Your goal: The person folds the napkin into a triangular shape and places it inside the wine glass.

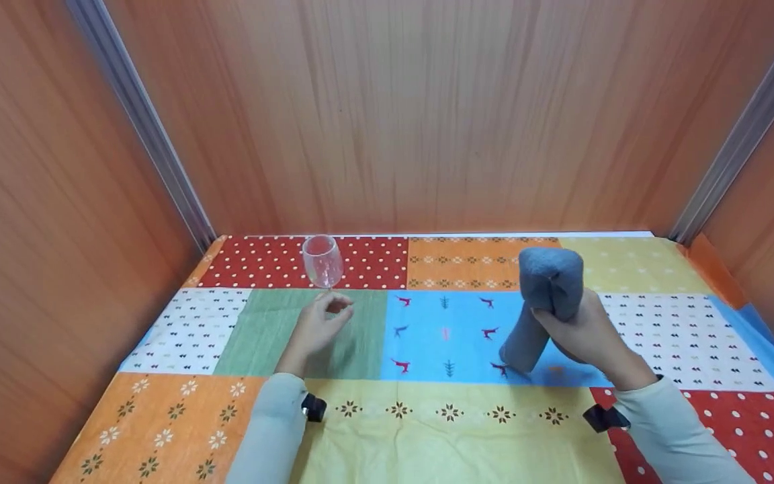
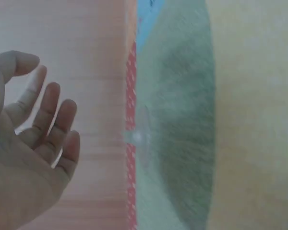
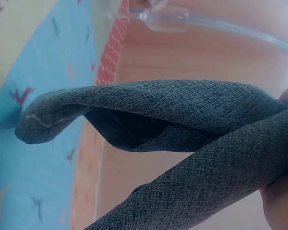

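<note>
A clear wine glass (image 1: 323,263) stands upright on the patterned cloth at the left, its stem partly hidden by my left hand (image 1: 320,326). That hand hovers near the glass with its fingers loosely bent and nothing in them. The left wrist view shows the glass's foot (image 2: 142,137) apart from the fingers. On the right, my right hand (image 1: 585,333) grips a grey cloth (image 1: 551,272) by its middle, so one end folds over the top and the other hangs down toward the table. From the right wrist, the grey cloth (image 3: 182,103) fills much of the view, with a deep fold between its layers.
A patchwork tablecloth (image 1: 441,430) with colourful printed squares covers the table. Wood-patterned panels (image 1: 427,121) close off the back and both sides, joined by metal corner posts (image 1: 152,121). Dark wrist straps (image 1: 314,407) sit over both sleeves.
</note>
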`<state>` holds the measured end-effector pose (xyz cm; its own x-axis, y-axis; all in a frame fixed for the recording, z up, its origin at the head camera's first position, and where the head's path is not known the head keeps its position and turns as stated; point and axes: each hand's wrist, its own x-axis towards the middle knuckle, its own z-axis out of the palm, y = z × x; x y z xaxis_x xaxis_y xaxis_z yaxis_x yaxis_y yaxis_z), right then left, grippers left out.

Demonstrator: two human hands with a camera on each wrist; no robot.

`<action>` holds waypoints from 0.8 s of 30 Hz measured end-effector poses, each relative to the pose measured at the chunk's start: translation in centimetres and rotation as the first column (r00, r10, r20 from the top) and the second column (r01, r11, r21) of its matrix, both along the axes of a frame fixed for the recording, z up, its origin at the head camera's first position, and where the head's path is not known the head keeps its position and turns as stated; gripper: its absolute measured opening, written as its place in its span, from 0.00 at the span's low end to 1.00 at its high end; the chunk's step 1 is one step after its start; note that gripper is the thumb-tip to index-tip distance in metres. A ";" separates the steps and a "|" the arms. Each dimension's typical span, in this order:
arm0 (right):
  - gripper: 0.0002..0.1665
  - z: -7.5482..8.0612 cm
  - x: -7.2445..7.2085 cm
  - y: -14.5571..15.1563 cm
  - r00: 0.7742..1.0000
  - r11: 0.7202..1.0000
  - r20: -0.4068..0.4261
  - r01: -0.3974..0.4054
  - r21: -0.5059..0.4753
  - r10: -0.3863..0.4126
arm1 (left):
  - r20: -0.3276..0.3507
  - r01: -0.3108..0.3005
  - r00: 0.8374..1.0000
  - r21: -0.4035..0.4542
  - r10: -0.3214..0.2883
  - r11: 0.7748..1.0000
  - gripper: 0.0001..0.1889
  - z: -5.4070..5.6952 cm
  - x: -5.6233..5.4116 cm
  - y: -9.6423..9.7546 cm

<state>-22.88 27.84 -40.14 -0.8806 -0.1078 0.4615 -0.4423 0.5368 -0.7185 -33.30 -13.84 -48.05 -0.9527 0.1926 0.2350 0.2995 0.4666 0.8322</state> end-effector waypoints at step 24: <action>0.25 0.3 0.5 3.9 0.997 0.997 0.001 0.074 0.006 -0.074 | 0.266 -0.349 0.918 0.188 0.294 0.918 0.23 -1.8 -4.7 -1.1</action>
<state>-22.38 31.70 -39.82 -0.8867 -0.0452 0.4602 -0.4006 0.5721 -0.7157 -38.01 -14.98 -49.88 -0.9861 -0.1658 0.0052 -0.0448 0.2962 0.9541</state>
